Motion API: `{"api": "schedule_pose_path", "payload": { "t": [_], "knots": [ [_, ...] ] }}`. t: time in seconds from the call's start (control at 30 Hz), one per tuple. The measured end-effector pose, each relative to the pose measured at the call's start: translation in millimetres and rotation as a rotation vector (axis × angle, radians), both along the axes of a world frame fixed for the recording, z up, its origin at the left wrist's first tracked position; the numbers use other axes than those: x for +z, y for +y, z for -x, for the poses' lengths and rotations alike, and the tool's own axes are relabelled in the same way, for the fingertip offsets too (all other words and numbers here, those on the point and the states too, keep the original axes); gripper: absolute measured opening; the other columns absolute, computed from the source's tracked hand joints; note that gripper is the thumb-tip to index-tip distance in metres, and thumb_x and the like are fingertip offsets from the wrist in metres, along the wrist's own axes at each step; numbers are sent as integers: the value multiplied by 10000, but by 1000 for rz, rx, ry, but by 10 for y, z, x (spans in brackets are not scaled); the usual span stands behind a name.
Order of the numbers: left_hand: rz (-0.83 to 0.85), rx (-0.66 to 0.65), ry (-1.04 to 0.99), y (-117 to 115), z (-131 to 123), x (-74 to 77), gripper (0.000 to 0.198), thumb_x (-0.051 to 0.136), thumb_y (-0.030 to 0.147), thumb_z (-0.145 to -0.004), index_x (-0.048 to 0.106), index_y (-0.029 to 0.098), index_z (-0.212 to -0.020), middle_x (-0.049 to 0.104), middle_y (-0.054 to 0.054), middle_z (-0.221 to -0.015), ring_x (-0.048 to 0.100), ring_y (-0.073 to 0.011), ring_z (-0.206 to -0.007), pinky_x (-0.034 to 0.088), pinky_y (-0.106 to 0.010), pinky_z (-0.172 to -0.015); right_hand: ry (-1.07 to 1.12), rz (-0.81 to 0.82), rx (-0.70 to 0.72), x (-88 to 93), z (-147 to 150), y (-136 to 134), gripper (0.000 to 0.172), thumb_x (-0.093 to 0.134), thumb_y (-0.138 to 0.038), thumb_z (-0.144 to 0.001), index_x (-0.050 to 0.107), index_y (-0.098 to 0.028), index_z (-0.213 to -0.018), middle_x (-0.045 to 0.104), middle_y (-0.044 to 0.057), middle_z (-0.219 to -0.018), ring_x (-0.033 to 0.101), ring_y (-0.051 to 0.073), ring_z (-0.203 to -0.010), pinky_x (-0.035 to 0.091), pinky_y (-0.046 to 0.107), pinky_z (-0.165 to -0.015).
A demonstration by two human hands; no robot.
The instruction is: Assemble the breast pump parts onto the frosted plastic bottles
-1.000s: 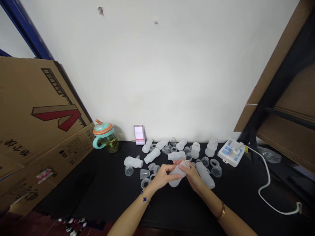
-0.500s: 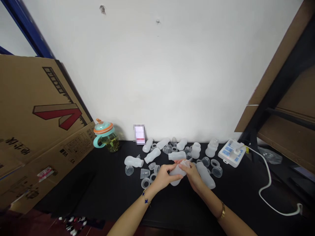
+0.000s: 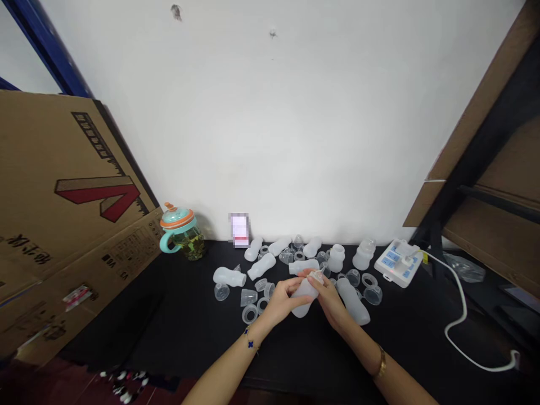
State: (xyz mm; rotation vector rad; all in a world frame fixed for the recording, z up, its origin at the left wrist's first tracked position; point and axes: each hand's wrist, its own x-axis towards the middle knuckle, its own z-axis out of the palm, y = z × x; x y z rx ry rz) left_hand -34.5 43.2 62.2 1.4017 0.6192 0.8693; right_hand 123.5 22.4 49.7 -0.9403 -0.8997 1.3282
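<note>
Tilted to the right between my hands is a frosted white baby bottle. My left hand is closed around its body. At its top, my right hand grips the clear collar ring with a teat; the fingers partly hide the neck. Beside my right hand a frosted bottle lies on its side. To the left of my left hand are loose collar rings and a clear cap. Behind my hands another bottle lies flat.
More bottles, rings and clear caps are scattered toward the wall. A bottle with its top fitted stands near a white power strip with a cable. A tea jug, a phone-like screen and a large carton are at left.
The bottle in my hands has turned more upright, and my right fingers have shifted round the collar ring at its top. The things on the table have stayed put.
</note>
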Motion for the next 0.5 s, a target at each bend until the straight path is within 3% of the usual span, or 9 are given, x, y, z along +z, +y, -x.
{"api": "schedule_pose_path", "payload": {
  "t": [0.17,0.33,0.5],
  "knots": [
    [156,70,-101,56,34,-7,631,861,421,-692,673,130,-1220,773,-123,-1002,716,-284,-924,524,-338,-820,-7,-51,40,-28,8,10,468,775,-525,-782,705,-265,-1165,718,79,-1194,651,311,-1099,515,444,-916],
    [195,163,-154,92,74,36,591,847,470,-693,687,132,-1151,775,-119,-968,716,-261,-882,517,-318,-808,-75,-12,7,-37,26,25,477,817,-522,-722,730,-258,-1109,731,73,-1156,666,302,-1048,543,394,-792],
    [202,174,-172,91,69,25,570,844,464,-701,678,133,-1135,777,-108,-948,715,-240,-838,516,-306,-790,-114,-18,12,-10,33,12,435,799,-501,-748,738,-254,-1102,730,67,-1162,670,282,-1020,546,356,-742]
  ]
}}
